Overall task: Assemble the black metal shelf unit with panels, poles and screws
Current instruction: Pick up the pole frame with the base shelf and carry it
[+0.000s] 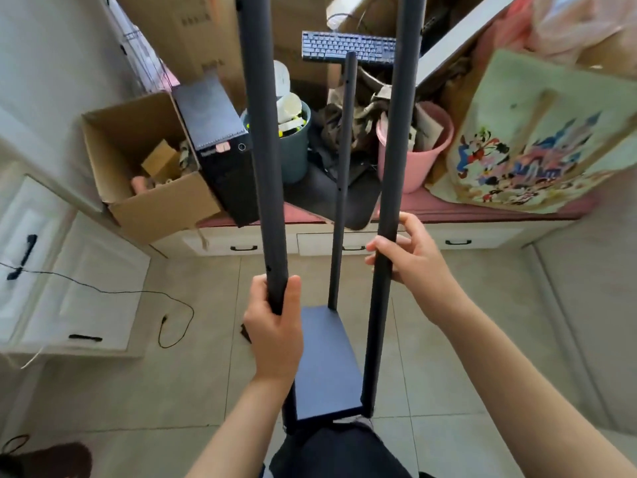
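Here the black shelf unit stands upright on the tiled floor (138,391), directly in front of the person, with one black panel (327,360) fixed low between three poles that are visible. The left hand (274,326) grips the left pole (263,150), the fingers (256,294) and thumb curled around it a little above the panel. The right hand (410,251) holds the right pole (396,150) higher up; its fingers (379,244) are wrapped around the front of the tube and the thumb lies behind it. Both poles go up out of the view at the top edge. The third pole (344,167) is thinner in the view, stands at the far corner of the panel, and no hand touches it. Small screw holes show along the poles. Behind the unit there is a low surface (482,210) with a pink cover, and it carries an open cardboard box (138,174), a black computer case (220,143), a grey-blue bin (296,150), a pink bucket (413,160) and a cartoon-printed bag (531,139). A black keyboard (348,46) lies further back on top of the boxes. On the floor at the left a thin black cable (144,294) runs past the white cabinet doors (69,281).
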A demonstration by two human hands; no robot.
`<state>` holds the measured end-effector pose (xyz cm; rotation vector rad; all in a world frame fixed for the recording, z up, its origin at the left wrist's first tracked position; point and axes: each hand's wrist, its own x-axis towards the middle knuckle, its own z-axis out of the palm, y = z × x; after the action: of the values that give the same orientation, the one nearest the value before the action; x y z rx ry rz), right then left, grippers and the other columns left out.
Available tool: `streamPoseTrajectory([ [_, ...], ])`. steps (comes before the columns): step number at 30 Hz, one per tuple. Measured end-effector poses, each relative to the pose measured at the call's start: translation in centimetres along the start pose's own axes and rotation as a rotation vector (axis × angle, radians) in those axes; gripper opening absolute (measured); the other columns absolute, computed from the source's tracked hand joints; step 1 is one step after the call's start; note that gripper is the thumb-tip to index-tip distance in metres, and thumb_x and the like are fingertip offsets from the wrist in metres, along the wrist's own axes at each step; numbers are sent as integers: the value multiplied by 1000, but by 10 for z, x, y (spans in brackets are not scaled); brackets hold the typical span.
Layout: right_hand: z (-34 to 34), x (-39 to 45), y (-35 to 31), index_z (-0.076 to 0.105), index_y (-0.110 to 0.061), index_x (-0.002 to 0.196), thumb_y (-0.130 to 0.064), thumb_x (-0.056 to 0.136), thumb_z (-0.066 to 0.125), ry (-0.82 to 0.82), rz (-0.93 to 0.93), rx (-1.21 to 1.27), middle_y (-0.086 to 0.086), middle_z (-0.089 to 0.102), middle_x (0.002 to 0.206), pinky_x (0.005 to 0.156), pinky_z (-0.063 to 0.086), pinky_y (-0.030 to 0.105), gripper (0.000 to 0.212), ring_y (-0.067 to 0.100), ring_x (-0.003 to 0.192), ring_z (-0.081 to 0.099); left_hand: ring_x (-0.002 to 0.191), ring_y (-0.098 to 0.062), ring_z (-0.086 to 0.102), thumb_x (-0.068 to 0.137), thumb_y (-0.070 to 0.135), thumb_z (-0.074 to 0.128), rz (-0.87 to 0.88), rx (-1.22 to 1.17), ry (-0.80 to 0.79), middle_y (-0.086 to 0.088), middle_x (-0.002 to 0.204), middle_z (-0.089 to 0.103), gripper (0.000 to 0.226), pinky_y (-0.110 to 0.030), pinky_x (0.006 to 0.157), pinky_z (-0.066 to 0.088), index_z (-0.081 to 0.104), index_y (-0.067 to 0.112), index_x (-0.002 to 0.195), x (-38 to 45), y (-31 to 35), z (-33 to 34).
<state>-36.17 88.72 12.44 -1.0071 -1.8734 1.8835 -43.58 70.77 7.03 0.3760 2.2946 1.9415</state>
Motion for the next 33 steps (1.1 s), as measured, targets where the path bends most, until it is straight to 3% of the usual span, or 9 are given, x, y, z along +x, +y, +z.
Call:
streamPoseTrajectory([
  [3,-22,23,-9,54,-27,112,-12,98,58,76,-37,47,12,69,98,76,59,31,21,20,83,71,47,-38,42,89,54,57,29,19,-51,-14,56,43,33,-49,41,39,47,24,79,7,-3,22],
  [8,-69,62,-20,51,-22,111,-14,99,58,141,-101,43,3,68,86,80,60,49,16,27,87,71,44,-34,46,92,50,57,61,88,-160,-16,54,45,27,-45,42,39,47,27,82,9,-17,61],
  [12,-102,80,0,50,-24,106,-11,96,61,46,-36,38,-4,68,83,80,60,49,20,26,89,72,58,-27,57,94,44,57,7,149,-254,-8,67,57,13,-34,52,48,53,32,96,18,-34,94],
  [17,-125,94,58,48,-25,100,-9,96,60,-78,77,37,10,60,95,85,59,49,21,20,91,73,79,-7,66,98,23,63,-183,260,-373,9,80,66,22,-13,66,48,52,27,116,23,-80,126],
  [19,-134,97,82,49,-26,103,-11,96,61,-101,111,28,19,59,101,93,55,54,20,19,94,73,85,-7,67,97,21,64,-249,287,-404,7,88,68,26,-17,74,50,50,30,118,19,-92,138],
  [22,-147,99,110,49,-24,102,-18,92,66,-145,159,31,8,60,93,95,52,58,21,24,98,71,89,-11,68,96,22,66,-295,276,-397,4,94,68,28,-22,75,52,51,35,116,21,-98,155],
  [24,-152,101,123,50,-26,98,-24,86,68,-179,178,29,2,59,88,95,51,56,22,31,101,68,88,-10,68,96,25,66,-300,252,-383,5,94,68,25,-19,73,50,53,37,115,28,-97,166],
  [29,-157,115,154,52,-28,97,-14,92,64,-198,194,-23,0,59,88,93,54,45,19,27,99,68,92,-10,68,97,27,65,-353,260,-428,7,102,67,27,-24,77,55,53,34,120,44,-106,189],
  [33,-159,127,168,51,-22,97,-12,93,63,-219,231,-143,6,61,91,77,49,30,16,12,84,61,87,0,68,93,11,69,-358,300,-525,6,99,68,40,-9,68,52,53,38,117,57,-111,196],
])
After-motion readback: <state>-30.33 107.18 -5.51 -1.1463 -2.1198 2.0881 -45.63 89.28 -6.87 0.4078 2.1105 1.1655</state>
